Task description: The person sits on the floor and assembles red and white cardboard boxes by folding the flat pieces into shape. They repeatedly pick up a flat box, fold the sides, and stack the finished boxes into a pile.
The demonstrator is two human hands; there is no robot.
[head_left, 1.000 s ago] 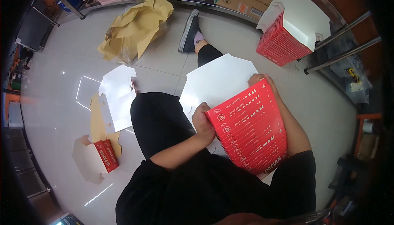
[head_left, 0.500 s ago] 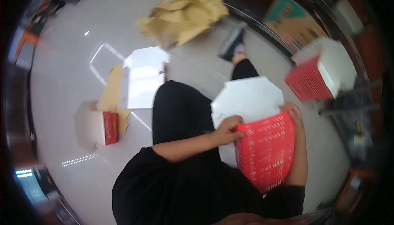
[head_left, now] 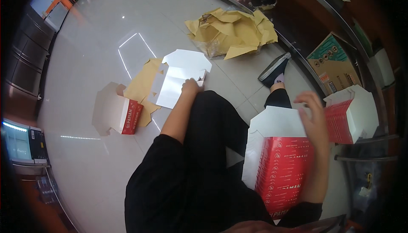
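My left hand [head_left: 192, 87] is at the right edge of a flat white carton [head_left: 180, 69] on the floor, its fingers curled in on that edge. My right hand [head_left: 312, 116] is raised, slightly blurred, fingers apart and holding nothing, over the upper right of a nested stack of red cartons [head_left: 284, 169]. This stack lies tilted by my right thigh, with white flaps spread at its far and left sides. Part of its lower end is hidden by my sleeve.
An opened red-and-white carton [head_left: 131, 117] stands left, beside brown paper [head_left: 143, 82]. Crumpled yellow-brown paper [head_left: 233, 33] lies ahead near my shoe [head_left: 274, 70]. Another red-and-white carton stack [head_left: 340, 116] and a brown-and-green cardboard box [head_left: 335, 65] are at right, near metal shelving.
My left hand has let go of the red carton stack and reached left to the flat white carton. The right hand has lifted off the stack and opened. The view has shifted.
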